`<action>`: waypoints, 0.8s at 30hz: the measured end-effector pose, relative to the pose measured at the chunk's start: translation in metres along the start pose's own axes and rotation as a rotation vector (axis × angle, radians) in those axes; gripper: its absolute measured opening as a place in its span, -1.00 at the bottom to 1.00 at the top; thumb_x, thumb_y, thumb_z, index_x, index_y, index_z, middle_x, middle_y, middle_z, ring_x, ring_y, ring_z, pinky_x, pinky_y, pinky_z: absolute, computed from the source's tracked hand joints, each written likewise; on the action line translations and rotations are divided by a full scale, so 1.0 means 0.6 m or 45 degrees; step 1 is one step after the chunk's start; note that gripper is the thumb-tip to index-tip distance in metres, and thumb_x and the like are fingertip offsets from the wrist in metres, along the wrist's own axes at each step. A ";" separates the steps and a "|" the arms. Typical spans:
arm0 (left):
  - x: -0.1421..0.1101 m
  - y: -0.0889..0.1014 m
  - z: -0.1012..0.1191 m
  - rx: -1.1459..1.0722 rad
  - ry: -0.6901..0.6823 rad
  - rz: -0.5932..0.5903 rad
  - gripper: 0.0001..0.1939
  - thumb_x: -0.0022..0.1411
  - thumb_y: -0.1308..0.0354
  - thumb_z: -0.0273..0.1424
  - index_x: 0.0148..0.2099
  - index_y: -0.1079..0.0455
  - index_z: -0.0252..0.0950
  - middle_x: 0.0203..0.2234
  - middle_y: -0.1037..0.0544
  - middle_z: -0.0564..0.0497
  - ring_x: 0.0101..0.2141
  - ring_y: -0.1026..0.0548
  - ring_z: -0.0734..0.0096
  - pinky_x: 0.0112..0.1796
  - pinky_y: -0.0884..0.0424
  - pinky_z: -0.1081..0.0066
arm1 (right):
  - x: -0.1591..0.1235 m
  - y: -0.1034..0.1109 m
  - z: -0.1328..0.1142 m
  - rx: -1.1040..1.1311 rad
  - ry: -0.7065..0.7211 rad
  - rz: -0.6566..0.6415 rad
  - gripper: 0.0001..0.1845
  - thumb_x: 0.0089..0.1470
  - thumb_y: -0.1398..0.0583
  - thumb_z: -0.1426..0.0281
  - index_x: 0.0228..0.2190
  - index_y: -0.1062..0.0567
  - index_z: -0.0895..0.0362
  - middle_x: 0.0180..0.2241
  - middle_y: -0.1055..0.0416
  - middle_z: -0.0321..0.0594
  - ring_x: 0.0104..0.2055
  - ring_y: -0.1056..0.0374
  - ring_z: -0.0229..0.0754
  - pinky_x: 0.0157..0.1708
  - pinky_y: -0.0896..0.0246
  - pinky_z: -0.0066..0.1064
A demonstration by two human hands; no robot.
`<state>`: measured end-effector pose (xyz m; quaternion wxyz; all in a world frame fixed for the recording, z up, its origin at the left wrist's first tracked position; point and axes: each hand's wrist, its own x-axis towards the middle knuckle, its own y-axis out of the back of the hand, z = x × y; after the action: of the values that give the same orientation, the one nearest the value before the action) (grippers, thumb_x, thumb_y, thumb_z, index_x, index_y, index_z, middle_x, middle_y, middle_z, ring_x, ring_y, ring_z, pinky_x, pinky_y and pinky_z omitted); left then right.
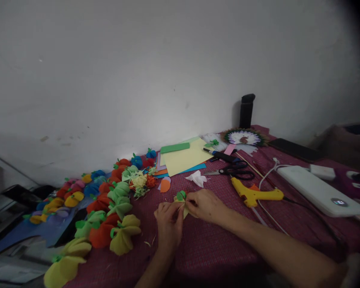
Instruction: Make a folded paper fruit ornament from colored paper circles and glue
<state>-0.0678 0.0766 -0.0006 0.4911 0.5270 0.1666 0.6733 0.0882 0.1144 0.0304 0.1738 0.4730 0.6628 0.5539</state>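
Near the front middle of the table, both my hands meet around a small yellow paper craft piece (pixel 185 213) with a green paper leaf (pixel 181 195) on top. My left hand (pixel 169 222) pinches its near left side. From the right, my right hand (pixel 204 205) has its fingertips closed at the green leaf. Fingers cover much of the piece. Just behind them lie a crumpled white tissue (pixel 197 178) and an orange paper cutout (pixel 165 185). Scissors (pixel 234 171) rest beyond my right hand, and a yellow glue gun (pixel 256 193) lies to its right.
Several colourful paper pumpkin-like pieces (pixel 119 206) fill the left side. Coloured paper sheets (pixel 184 158) and a cutter knife (pixel 223 155) lie behind. A white power bank (pixel 321 192) with cables sits right; a black bottle (pixel 246 112) stands by the wall.
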 end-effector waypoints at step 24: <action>-0.031 0.014 0.026 0.037 0.109 0.075 -0.91 0.12 -0.12 -0.42 -0.35 -0.44 -0.16 -0.39 -0.53 0.08 -0.29 -0.34 0.31 -0.28 -0.08 0.30 | -0.003 0.011 0.007 0.231 0.047 -0.027 -0.85 0.05 -0.05 0.44 -0.38 -0.42 0.08 -0.47 -0.46 -0.29 -0.43 -0.35 -0.26 -0.49 0.04 -0.52</action>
<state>-0.0587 0.0524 0.0016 0.4557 0.5095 0.1815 0.7070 0.0950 0.1149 0.0344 0.1239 0.4695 0.7182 0.4984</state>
